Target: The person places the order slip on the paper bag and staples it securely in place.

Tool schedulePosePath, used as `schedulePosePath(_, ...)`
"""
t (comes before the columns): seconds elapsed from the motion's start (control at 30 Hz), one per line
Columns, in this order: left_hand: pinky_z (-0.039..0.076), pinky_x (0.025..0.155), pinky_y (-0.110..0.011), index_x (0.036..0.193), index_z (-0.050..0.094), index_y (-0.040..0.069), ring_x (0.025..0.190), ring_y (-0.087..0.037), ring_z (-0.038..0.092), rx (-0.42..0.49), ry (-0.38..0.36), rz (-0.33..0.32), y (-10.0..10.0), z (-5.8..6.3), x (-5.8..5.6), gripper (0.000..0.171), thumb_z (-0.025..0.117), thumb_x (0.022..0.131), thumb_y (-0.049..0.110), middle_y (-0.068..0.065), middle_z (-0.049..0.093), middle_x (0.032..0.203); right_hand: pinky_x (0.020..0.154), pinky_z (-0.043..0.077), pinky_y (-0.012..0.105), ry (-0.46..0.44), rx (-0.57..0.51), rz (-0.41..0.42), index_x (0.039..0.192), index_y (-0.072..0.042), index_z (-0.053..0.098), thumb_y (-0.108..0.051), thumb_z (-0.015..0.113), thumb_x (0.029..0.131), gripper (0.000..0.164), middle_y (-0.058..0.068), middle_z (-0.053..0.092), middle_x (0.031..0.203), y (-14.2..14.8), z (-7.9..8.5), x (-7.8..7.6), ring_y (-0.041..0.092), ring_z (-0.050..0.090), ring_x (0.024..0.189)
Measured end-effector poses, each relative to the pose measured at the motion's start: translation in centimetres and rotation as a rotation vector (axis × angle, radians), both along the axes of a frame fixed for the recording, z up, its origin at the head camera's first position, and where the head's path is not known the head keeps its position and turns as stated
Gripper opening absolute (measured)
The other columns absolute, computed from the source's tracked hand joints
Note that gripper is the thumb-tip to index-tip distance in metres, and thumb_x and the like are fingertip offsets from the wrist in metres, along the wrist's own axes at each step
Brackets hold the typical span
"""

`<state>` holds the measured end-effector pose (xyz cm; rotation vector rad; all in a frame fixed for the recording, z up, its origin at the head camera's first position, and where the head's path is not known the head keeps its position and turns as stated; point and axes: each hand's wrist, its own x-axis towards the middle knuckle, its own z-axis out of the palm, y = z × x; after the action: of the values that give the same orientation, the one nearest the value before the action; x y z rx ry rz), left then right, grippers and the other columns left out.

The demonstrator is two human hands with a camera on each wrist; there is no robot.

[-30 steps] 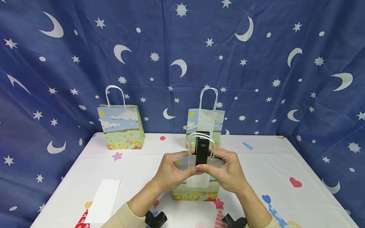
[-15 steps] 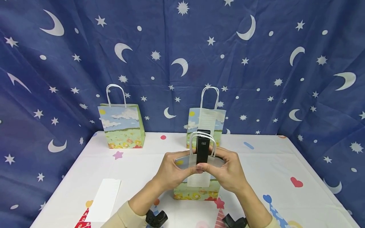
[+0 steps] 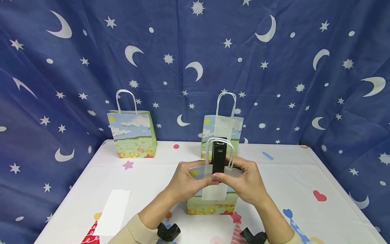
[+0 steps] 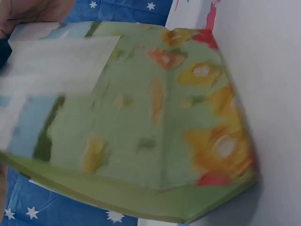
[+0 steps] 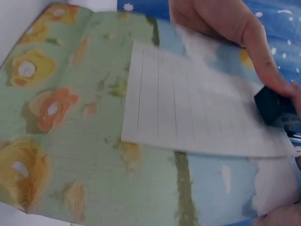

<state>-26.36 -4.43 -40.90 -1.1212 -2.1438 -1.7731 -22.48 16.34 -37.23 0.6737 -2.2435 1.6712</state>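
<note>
A black stapler [image 3: 218, 157] stands on end at the top edge of the near paper gift bag [image 3: 210, 207], between its white handles. My left hand [image 3: 185, 183] and right hand [image 3: 248, 183] grip it together, thumbs meeting on its near side and other fingers behind the bag top, largely hidden. Under the stapler, a lined white paper slip [image 5: 164, 99] lies flat against the bag's front. In the right wrist view a thumb presses the stapler's dark end [image 5: 273, 106]. The bag front, with flowers and sky, fills the left wrist view.
Behind stands another gift bag [image 3: 207, 135] with a lined slip on its front. A third bag [image 3: 134, 135] is at the back left. White paper slips [image 3: 112, 211] lie on the table [image 3: 292, 179] at left. A starry blue curtain [image 3: 164, 37] hangs behind.
Both hands keep their grip on the stapler at the bag's top. The stapler's tilt has altered slightly, and the whole head view has shifted a little.
</note>
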Motion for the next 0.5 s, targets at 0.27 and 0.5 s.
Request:
schedulePosePath(0.27,0.054,0.104,-0.033,0.129,0.073,0.032,0.128,-0.009,0.064,-0.077,-0.141,0.024,-0.2,0.7,0.2,0.054,0.092,0.079,0.031,0.012,0.073,0.127,0.077,0.064,0.034,-0.080,-0.004,0.035,0.120,-0.005,0.076,0.000,0.086,0.082,0.039,0.006,0.076,0.114,0.6,0.5,0.3,0.016,0.077,0.091)
schedulePosePath(0.5,0.049,0.111,-0.040,0.134,0.070,0.027,0.134,-0.012,0.060,-0.173,-0.194,0.018,-1.1,0.8,-0.1,0.060,0.093,0.078,0.031,0.009,0.070,0.136,0.076,0.063,0.033,-0.082,0.036,-0.003,0.122,-0.010,0.075,-0.005,0.089,0.080,0.045,0.010,0.077,0.113,0.6,0.4,0.2,0.015,0.077,0.090)
